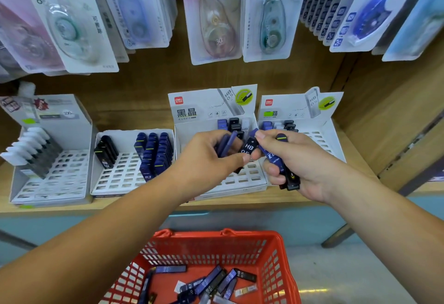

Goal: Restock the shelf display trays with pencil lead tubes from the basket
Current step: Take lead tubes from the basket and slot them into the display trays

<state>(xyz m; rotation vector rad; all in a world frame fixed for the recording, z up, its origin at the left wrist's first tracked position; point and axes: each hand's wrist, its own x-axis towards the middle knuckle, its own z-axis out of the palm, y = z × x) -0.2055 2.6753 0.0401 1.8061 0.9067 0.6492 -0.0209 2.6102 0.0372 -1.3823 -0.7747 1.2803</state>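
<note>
Over the third tray (240, 182) from the left, near the shelf (134, 205) front edge, both hands meet. The left hand (209, 159) grips blue tubes (225, 144). The right hand (298, 159) clutches a mixed bundle (276, 159). A black HB tube (248, 149) sits where the fingertips meet; which hand bears it cannot be told. More tubes lie in the basket (276, 251) below.

Judged step: sorting by colour before slotting. The next move calls for seating one tube upright in a free slot of its matching column.
</note>
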